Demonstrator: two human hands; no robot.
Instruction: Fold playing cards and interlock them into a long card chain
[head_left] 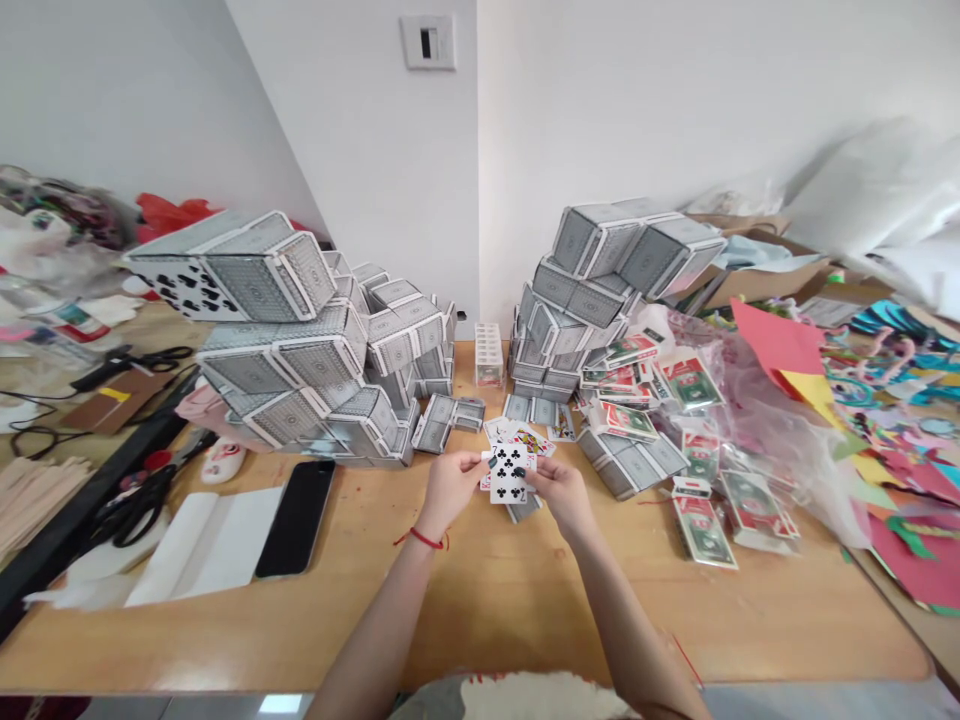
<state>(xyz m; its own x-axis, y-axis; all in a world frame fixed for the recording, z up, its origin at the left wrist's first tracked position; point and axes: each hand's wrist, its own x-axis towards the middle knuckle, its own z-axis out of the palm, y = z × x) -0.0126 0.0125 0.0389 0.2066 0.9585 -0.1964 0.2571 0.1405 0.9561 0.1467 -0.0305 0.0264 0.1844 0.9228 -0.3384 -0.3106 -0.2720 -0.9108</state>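
Between my two hands is a playing card (508,478), the seven of clubs, its face toward me. My left hand (455,488) pinches its left edge, thumb on the face. On the other side my right hand (561,492) grips the right edge, dark thumbnail showing. Part of another card with a red letter peeks out behind it; whether it is held too, I cannot tell. Just beyond lie loose face-up cards (534,437) on the wooden table (495,600). Small box shapes folded from cards (439,424) stand past my left hand.
Tall stacks of folded-card boxes rise at left (315,350) and right (577,290). Red-and-green card packs (705,530) lie at right by plastic wrap. A black phone (296,518), white paper (202,540) and black scissors (131,510) lie at left. Clear cases (489,352) stand by the wall.
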